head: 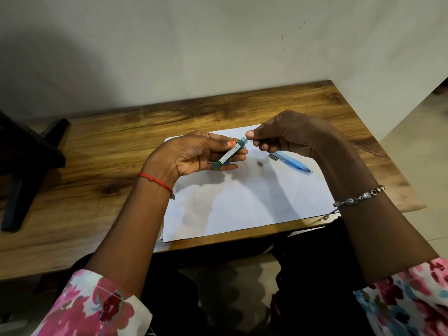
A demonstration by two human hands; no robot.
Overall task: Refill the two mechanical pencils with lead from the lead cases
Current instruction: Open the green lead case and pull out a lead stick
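Just above the white sheet of paper (242,204) on the wooden table (97,151), the head view shows the left hand (191,156) holding a green lead case (229,154) slantwise, fingers curled beneath it and the thumb lying along its top. A sliver of blue shows under the case in the same hand, too hidden to name. The right hand (288,134) meets the case's upper end, thumb tip against it and the other fingers curled close below in a pinch; whether they hold anything besides the case's end cannot be told. A blue mechanical pencil (291,163) lies on the paper just beside the right hand, its tip toward the right. A small grey piece (260,163) rests on the sheet near the pencil's other end. A red thread (155,179) circles the left wrist, and a silver bracelet (358,198) the right.
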